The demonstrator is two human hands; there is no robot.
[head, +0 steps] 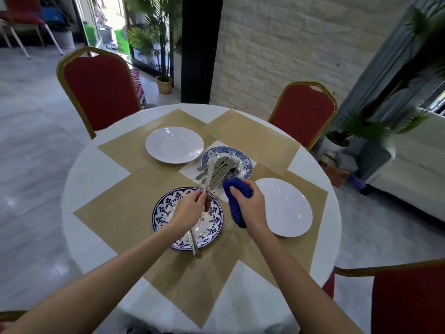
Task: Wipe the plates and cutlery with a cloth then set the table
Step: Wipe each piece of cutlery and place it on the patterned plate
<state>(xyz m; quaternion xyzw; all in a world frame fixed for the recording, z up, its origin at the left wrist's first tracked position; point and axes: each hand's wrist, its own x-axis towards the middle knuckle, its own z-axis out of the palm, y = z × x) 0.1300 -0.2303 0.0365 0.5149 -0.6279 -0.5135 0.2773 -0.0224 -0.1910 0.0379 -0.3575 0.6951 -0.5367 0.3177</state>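
L hand [187, 209]: thumb + fingertips pinch a long steel piece [209, 174] partway along; tip points twd the pile. Type unclear (blur).
R hand [250, 203]: clenched round the cloth [237, 216], which is bunched in the fist w/ both ends sticking out.
Where: the piece is over the far rim of the near blue plate [166, 213]. The cloth is just right of that plate, betw it and the right white plate [284, 208].
Piece, handling: prob. stiff, light and slick, so it can swivel in a 2-finger pinch. Better to hold the handle end firmly and run the cloth along the rest.
Cloth, handling: soft, light, grippy; take it anywhere, wrap it round the metal.
Plates, handling: look glossy and breakable, heavier than the cutlery. Take by the rim, thumb on top, and set down flat.
Pile [221, 169]: tangled forks/spoons. Lift one handle at a time, else others may drag and clatter.
Count, plates: 4 = 2 white (other one at far left [174, 144]) + 2 blue-patterned (near one, centre one [245, 162] under the pile).
Count, cutlery: 1 in hand; what looks like 1 more [193, 243] across the near plate's rim. Pile overlaps too much to count.
Count, cloth: 1.
Count, mats [120, 213]: 4, beige, on the round white table [81, 189].
Count, chairs at the table: 3 plain, plus a sliver of a 4th at bottom left.
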